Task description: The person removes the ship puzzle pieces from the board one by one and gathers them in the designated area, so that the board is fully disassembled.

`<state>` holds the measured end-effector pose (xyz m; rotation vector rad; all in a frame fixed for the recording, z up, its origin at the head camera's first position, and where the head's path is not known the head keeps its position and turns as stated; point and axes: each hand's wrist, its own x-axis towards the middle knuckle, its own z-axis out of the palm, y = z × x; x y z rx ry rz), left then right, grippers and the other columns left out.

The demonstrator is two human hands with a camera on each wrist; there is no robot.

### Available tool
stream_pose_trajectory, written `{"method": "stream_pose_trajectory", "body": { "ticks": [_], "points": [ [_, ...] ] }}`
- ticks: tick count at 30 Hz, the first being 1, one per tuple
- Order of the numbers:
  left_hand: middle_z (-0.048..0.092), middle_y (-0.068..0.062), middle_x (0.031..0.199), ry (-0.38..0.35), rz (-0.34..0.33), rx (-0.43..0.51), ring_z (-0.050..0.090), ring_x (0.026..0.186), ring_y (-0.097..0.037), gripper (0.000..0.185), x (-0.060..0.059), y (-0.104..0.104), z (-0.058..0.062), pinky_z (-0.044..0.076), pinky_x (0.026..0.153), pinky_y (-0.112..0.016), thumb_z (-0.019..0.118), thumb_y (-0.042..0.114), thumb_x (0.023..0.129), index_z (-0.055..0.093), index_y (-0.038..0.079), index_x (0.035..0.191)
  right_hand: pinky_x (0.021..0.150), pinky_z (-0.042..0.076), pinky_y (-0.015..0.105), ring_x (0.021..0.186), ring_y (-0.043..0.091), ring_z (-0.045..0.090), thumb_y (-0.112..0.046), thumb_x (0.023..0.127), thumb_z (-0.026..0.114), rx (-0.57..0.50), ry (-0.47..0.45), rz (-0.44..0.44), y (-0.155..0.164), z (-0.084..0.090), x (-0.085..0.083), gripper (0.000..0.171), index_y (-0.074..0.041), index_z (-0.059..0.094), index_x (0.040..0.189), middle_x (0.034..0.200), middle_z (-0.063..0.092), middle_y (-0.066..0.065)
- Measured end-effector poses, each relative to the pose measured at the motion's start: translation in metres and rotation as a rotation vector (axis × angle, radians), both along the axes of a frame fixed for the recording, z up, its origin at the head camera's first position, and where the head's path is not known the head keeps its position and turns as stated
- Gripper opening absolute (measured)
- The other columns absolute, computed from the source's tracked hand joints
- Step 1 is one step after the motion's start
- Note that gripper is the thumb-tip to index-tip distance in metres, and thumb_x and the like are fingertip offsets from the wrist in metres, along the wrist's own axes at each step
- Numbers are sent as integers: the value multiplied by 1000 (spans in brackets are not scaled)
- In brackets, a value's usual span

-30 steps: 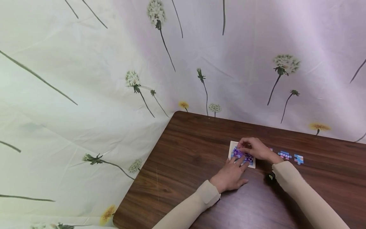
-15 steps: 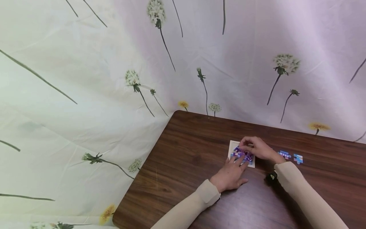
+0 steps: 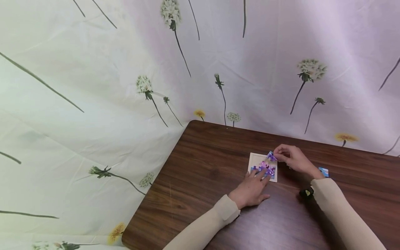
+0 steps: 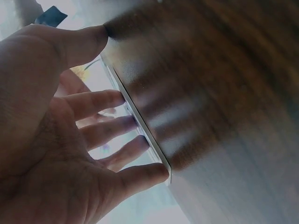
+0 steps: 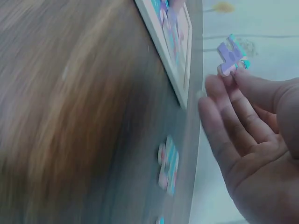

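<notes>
In the head view a pale puzzle tray (image 3: 253, 158) lies on the table, with purple and pink pieces (image 3: 265, 168) in its lower part. My right hand (image 3: 296, 160) pinches a purple and blue puzzle piece (image 3: 271, 156) between thumb and fingertips. It holds this piece above the tray's upper right corner; the right wrist view shows the same piece (image 5: 232, 57) raised off the table. Spread, fairly straight fingers of my left hand (image 3: 250, 191) rest on the tray's near side. The left wrist view shows those fingertips along the tray's edge (image 4: 142, 123).
A loose blue puzzle piece (image 3: 323, 172) lies right of my right hand. The right wrist view shows another loose piece (image 5: 169, 165) on the table. A small dark object (image 3: 306, 193) is by the right cuff. A flowered cloth (image 3: 268, 69) hangs behind the brown table (image 3: 200, 156).
My right hand has moved from over the tray to the right, bringing a puzzle piece up with it. Bare tray now shows in the upper part. My left hand has stayed in place.
</notes>
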<state>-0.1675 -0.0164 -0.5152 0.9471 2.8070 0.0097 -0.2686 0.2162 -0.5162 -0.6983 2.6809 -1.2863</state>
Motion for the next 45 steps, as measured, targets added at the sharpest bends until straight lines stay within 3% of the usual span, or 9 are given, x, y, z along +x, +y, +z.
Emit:
{"method": "stream_pose_trajectory", "body": {
  "ticks": [4,11,18,27,34,45],
  "points": [
    [29,0,173,-9,8,-10,36,155,-25,69,0,0,0,40,123,-46,57,54,103,38,24,163,67,62,32,80,10,73,-9,104,64,-62,-66,-24,15,2,7,15,0,69,113,100,74,19],
    [31,-1,172,19,1,-20,40,153,-26,69,-1,-2,-1,44,120,-46,58,54,103,40,23,162,71,65,35,79,7,73,-5,105,60,-109,-148,-29,32,4,18,20,8,67,118,101,74,24],
    [31,-1,172,2,5,6,39,153,-28,69,0,-4,-3,44,120,-47,59,53,103,40,22,162,68,64,33,77,9,73,-1,100,67,-46,-140,-33,37,-2,31,14,4,69,112,96,74,17],
    [33,-3,171,11,9,21,40,153,-31,69,-1,-5,-5,43,120,-49,60,52,103,41,21,161,62,62,32,73,16,70,-8,99,71,47,-138,-37,39,-6,42,9,-3,72,106,92,73,11],
    [33,-4,171,9,2,21,39,154,-31,69,0,-4,-4,42,121,-48,59,52,103,40,21,162,56,57,28,66,11,65,-12,98,73,109,-86,-57,41,-9,45,5,-8,73,100,86,73,5],
    [32,-2,171,17,-19,12,39,154,-28,68,-1,-2,-2,41,123,-45,58,53,104,40,22,162,53,54,26,65,10,63,-12,95,76,141,-33,-76,45,-11,49,6,-7,73,96,86,69,5]
  ]
}}
